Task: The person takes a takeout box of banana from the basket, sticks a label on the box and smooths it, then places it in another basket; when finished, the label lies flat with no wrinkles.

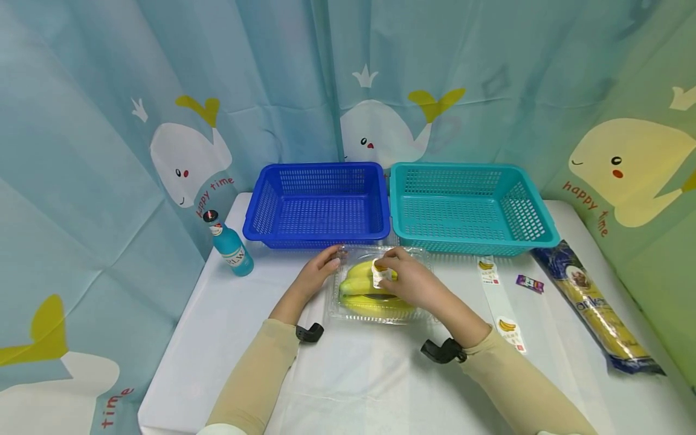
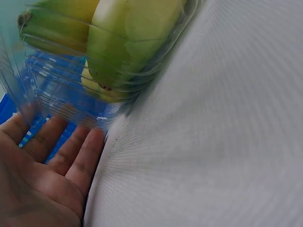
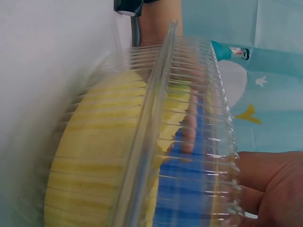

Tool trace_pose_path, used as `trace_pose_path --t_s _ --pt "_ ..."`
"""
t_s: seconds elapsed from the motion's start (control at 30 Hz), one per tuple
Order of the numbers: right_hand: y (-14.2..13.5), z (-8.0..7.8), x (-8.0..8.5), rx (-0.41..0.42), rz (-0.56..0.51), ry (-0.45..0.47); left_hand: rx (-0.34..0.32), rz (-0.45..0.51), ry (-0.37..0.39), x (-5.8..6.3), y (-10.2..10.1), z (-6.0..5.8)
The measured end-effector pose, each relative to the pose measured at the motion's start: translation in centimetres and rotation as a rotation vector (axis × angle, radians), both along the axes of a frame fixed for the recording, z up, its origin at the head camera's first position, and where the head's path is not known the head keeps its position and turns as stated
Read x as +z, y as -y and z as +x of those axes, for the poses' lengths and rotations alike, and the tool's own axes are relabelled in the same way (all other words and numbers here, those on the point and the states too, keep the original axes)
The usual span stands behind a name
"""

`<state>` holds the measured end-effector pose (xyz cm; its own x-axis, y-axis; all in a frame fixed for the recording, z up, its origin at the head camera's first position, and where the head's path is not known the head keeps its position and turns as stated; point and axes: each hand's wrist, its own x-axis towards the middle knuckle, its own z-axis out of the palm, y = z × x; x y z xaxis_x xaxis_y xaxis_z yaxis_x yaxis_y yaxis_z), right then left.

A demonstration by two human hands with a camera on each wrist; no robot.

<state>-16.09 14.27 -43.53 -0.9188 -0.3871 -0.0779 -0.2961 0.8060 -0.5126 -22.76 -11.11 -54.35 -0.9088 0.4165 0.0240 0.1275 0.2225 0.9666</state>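
A clear plastic clamshell box (image 1: 359, 309) with bananas (image 1: 356, 286) inside lies closed on the table. My left hand (image 1: 317, 273) rests against its left side with straight fingers, their tips right at the ribbed wall in the left wrist view. Over the lid, my right hand (image 1: 413, 279) pinches the right edge of a small white banana sticker (image 1: 379, 275), fingers at its top and thumb lower down. The sticker lies close over the lid. From the right wrist, the right fingers (image 3: 253, 175) appear right at the box's ribbed top.
Behind the box stand a blue basket (image 1: 321, 240) and a teal basket (image 1: 467, 246). A blue bottle (image 1: 232, 251) is at the left. To the right lie a strip of banana stickers (image 1: 497, 302), a purple packet (image 1: 530, 283) and a long pasta bag (image 1: 595, 308).
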Motion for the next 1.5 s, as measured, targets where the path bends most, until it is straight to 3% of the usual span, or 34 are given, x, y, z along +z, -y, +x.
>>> trace_pose_path --t_s 0.17,0.37,0.53,0.77,0.9,1.1,1.17,1.3,1.5 --pt "-0.5 -0.1 0.1 -0.007 -0.001 0.023 -0.027 0.003 0.027 0.5 0.0 0.1" --pt "-1.0 -0.1 0.3 -0.019 0.024 0.027 -0.061 0.005 0.012 2.8 0.0 1.1" --pt "-1.2 0.0 0.5 -0.018 0.018 0.018 -0.037 0.015 -0.015 0.9 0.1 0.4" --pt "-1.5 0.0 0.4 -0.018 0.026 0.005 -0.059 0.020 0.016 2.4 -0.1 0.9" --pt "-1.7 0.1 0.4 -0.024 0.022 -0.006 -0.059 0.055 0.016 0.2 -0.2 -0.1" --pt "-2.2 -0.1 0.4 -0.021 -0.001 -0.016 -0.048 0.041 -0.003 0.0 -0.1 -0.2" --pt "-2.2 -0.2 0.3 -0.015 -0.009 -0.015 -0.043 -0.010 -0.003 0.3 0.1 -0.2" --pt "-2.5 -0.3 0.3 -0.002 -0.036 -0.014 -0.044 -0.227 0.025 1.9 0.8 -0.1" --pt "-3.4 -0.4 0.5 0.036 -0.086 0.014 -0.104 -0.523 0.108 6.5 2.5 1.1"
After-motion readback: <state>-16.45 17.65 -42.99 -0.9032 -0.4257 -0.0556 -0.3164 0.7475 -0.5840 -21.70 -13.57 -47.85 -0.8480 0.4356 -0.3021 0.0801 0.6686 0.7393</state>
